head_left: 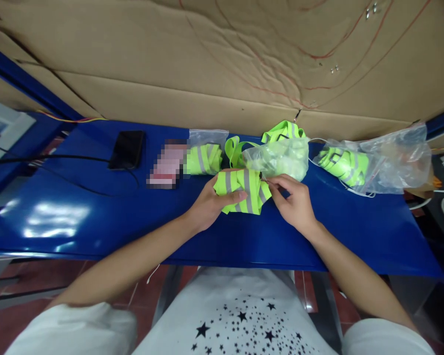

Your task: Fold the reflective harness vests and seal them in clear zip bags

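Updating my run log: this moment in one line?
left hand: holding yellow-green bundle | right hand: at bundle's right end | blue table: beneath

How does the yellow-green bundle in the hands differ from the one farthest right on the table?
The held bundle is gripped by the left hand, with the right hand at its edge; the far-right bundle lies untouched on the blue table. The far-right bundle lies with a clear plastic bag; the held bundle has none around it. Both are yellow-green with grey bands.
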Demonstrator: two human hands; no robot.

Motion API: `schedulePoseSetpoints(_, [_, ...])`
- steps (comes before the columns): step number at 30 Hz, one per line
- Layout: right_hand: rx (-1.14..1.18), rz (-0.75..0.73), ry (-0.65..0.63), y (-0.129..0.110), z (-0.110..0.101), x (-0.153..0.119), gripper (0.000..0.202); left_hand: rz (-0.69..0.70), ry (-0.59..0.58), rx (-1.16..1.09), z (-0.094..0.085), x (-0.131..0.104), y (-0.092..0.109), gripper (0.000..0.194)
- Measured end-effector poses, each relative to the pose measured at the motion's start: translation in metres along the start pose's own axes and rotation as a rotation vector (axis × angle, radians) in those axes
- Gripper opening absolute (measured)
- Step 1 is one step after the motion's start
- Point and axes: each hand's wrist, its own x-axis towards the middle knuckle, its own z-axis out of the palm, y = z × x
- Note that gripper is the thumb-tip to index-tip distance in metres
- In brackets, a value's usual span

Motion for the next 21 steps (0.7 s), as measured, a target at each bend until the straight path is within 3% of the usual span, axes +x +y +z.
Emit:
schedulePoseSetpoints(4, [0.027,-0.019,-0.024,-0.005,0.005,-0.005,0.02,0.009,-0.022,0.014,0.0,0.001,0.002,0.057])
schedulePoseSetpoints(9, [0.037,0.001,0.129,-0.011,0.008,-0.007,0.013,0.055,0.088,-0.012,0.001,0.003,0.004,0.059])
schedulePoseSetpoints(15, [-0.209,-0.339,0.162,-0.012,0.009,-0.01,0.024,0.107,0.161,-0.05,0.003,0.004,0.002,0.056])
schedulePoseSetpoints(21, [-0.322,-0.463,0.106,-0.014,0.019,-0.015,0.032,0.243,0.183,-0.083,0.008,0.005,0.004,0.051])
